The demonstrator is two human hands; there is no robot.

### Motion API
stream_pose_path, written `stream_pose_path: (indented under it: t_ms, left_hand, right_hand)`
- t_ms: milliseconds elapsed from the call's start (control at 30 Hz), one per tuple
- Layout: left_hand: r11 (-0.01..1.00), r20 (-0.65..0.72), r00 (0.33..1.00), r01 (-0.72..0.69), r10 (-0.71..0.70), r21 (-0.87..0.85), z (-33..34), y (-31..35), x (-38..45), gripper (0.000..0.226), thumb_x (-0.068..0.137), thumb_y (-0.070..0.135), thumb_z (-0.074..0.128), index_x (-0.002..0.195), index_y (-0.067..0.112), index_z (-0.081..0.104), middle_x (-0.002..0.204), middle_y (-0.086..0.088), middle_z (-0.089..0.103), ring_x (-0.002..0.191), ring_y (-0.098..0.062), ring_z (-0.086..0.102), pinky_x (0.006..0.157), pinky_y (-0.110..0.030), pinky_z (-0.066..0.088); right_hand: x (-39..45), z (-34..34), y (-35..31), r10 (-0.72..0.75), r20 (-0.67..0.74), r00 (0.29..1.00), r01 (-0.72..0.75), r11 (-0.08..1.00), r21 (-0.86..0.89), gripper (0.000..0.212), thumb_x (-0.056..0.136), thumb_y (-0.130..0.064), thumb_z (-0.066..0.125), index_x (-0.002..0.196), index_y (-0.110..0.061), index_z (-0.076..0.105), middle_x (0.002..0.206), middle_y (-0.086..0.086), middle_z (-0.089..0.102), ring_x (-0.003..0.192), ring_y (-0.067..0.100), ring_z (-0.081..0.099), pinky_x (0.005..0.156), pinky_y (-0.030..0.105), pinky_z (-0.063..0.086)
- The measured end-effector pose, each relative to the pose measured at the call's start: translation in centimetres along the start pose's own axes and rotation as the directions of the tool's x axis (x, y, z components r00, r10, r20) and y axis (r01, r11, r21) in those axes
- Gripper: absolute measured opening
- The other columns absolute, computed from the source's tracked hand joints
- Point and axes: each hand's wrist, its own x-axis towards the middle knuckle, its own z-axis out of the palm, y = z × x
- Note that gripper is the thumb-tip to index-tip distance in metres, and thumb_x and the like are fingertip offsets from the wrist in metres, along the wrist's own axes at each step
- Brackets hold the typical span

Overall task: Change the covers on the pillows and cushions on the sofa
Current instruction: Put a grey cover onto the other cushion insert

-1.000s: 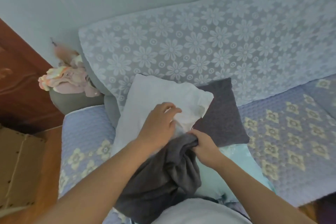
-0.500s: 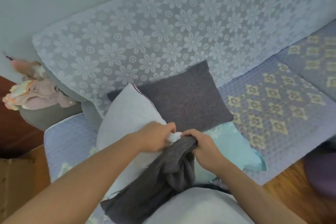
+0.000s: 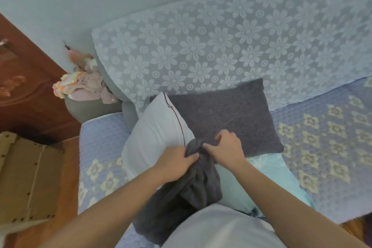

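Observation:
A bare white pillow (image 3: 157, 133) stands tilted on the sofa seat (image 3: 326, 147), a dark seam running down its right edge. A dark grey cover (image 3: 187, 191) is bunched at the pillow's lower right corner and hangs toward me. My left hand (image 3: 175, 164) grips the bunched cover on the left. My right hand (image 3: 225, 148) grips the cover's top edge right beside it. Behind them a dark grey cushion (image 3: 227, 115) leans on the sofa back. A pale turquoise pillow (image 3: 267, 183) lies under my right forearm.
A floral lace throw (image 3: 221, 46) covers the sofa back. Crumpled pink and yellow cloth (image 3: 84, 84) lies on the grey armrest at the left. A cardboard box (image 3: 26, 175) stands on the wooden floor beside the sofa. A dark wooden door (image 3: 22, 86) is behind it.
The view swung back to the left. Both hands drew close together on the grey cover, and my left hand moved from the white pillow's face onto the bunched cloth.

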Motion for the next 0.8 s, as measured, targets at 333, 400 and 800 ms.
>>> stream_pose_path:
  t_ms: [333,400,800]
  left_hand:
    - [0.881,0.047,0.963,0.263,-0.266,-0.393,-2.9,0.7,1.4,0.024,0.083,0.015,0.057,0.101,0.009,0.071,0.100,-0.011,0.075,0.098,-0.027,0.069,0.102,-0.049,0.051]
    - [0.879,0.037,0.964,0.257,-0.264,-0.403,-3.1,1.0,1.4,0.020,0.087,0.011,0.054,0.103,0.012,0.066,0.103,-0.010,0.071,0.099,-0.025,0.067,0.101,-0.048,0.051]
    - [0.947,0.024,0.986,0.168,-0.168,-0.275,-4.3,1.1,0.9,0.027,0.094,0.018,0.052,0.121,0.022,0.055,0.113,-0.001,0.063,0.103,-0.017,0.061,0.097,-0.039,0.050]
  right_hand:
    - [-4.7,2.1,-0.2,-0.029,0.235,0.972,-0.099,0.853,0.513,0.008,0.093,-0.022,0.061,0.101,-0.024,0.063,0.097,-0.001,0.072,0.095,0.016,0.068,0.088,0.035,0.058]
    - [-5.2,2.4,-0.4,-0.076,0.233,0.970,-0.061,0.846,0.530,0.011,0.093,-0.031,0.066,0.099,-0.023,0.060,0.096,0.001,0.071,0.092,0.013,0.068,0.083,0.028,0.057]
    - [-4.5,2.9,1.8,0.095,0.412,0.906,-0.244,0.913,0.326,0.019,0.093,-0.014,0.068,0.078,-0.008,0.057,0.070,0.009,0.064,0.068,0.023,0.069,0.073,0.042,0.061]
